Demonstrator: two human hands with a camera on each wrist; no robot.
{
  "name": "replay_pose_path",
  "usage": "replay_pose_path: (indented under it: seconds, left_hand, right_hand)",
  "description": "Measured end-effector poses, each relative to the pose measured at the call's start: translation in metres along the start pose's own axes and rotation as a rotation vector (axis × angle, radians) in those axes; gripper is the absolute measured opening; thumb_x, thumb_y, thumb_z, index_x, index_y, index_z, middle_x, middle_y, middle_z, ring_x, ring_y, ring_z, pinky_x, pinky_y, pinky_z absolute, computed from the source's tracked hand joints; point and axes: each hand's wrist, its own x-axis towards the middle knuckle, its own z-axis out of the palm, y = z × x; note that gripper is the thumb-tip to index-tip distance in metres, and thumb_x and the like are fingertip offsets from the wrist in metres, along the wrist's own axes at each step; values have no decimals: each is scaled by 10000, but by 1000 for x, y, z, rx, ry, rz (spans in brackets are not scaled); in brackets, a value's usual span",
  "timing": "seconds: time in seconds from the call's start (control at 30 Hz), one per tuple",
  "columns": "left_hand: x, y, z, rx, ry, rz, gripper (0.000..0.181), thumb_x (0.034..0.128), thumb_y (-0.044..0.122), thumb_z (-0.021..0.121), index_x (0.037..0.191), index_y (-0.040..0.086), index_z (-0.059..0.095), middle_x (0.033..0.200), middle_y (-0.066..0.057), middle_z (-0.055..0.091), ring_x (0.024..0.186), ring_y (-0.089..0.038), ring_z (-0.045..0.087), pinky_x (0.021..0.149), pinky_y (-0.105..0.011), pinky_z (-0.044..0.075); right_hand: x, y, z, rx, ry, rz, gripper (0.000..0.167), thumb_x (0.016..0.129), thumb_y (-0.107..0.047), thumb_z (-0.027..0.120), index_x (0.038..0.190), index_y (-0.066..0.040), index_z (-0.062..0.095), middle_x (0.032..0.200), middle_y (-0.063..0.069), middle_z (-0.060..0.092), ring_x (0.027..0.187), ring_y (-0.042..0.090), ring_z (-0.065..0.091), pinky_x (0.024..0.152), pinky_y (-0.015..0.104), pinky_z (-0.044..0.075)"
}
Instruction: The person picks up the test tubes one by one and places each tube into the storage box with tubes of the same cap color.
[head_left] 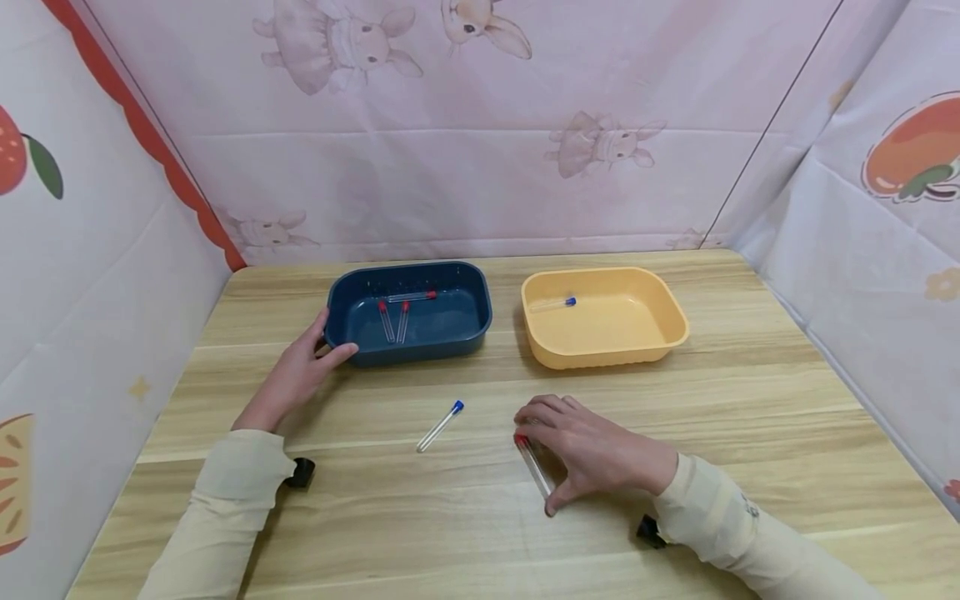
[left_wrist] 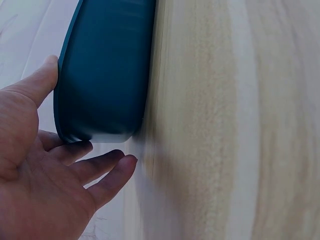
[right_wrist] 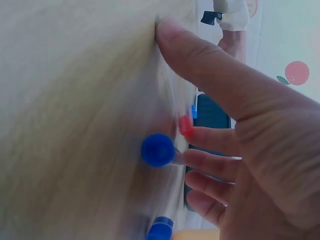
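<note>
The left hand (head_left: 303,371) rests against the near left corner of the navy-blue tray (head_left: 468,343), thumb on the long side and fingers at the short end, spread apart and loosely extended. The right hand (head_left: 588,450), in front of that tray and off to its right, pinches a red-capped tube (head_left: 536,467) lengthwise, thumb at the clear end and fingertips at the cap. In the right wrist view, two blue caps (right_wrist: 157,150) show near this hand's fingers; which tubes they belong to I cannot tell.

Inside the navy-blue tray lie three red-capped tubes (head_left: 403,322), one along its far side and two near its middle. A blue-capped tube (head_left: 438,427) lies slanted on the tabletop (head_left: 360,517) in front of it. To its right stands a yellow tray (head_left: 607,354) holding a tube with a blue cap (head_left: 558,302). Behind it hangs a pink cloth (head_left: 465,183) printed with rabbits. A small dark mark (head_left: 750,506) on the right sleeve (head_left: 708,512), well to its right, is too small to read.
</note>
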Motion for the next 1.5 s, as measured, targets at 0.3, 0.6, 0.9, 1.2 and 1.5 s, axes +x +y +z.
replay_pose_path:
  seconds: [0.3,0.6,0.9,1.2,1.5]
  left_hand:
    - [0,1,1,-7,0,-12,990,1015,581,562,1657,168,-70,1712,-191,1,1536,-468,149,1188,-648,220]
    - [1,0,1,-6,-1,-12,995,1013,582,564,1657,168,-72,1711,-194,6,1535,-467,155,1186,-647,225]
    - [1,-2,-2,2,0,17,983,1028,548,567,1655,132,-65,1700,-237,23,1525,-483,178,1194,-634,221]
    - [1,-1,-1,-9,-2,14,982,1028,542,571,1655,129,-63,1703,-230,24,1525,-479,189,1190,-619,246]
    - [1,-1,-1,-13,-3,15,978,1028,541,570,1655,134,-61,1702,-230,24,1517,-475,217,1185,-606,264]
  right_hand:
    - [4,3,1,115,50,19,957,688,-646,882,1399,-77,587,1437,38,535,1365,203,445,1160,399,393]
    - [11,11,-12,192,95,32,949,728,-594,885,1429,-44,559,1480,75,499,1357,219,478,1138,411,430]
    - [27,13,-36,239,103,71,932,744,-463,930,1457,-24,520,1507,112,480,1384,264,456,1153,443,414]
    - [46,24,-54,289,180,51,943,733,-365,959,1461,14,496,1492,152,503,1398,301,454,1156,472,408]
    - [67,31,-67,335,203,56,939,751,-363,948,1477,10,484,1428,133,548,1223,285,565,1060,443,499]
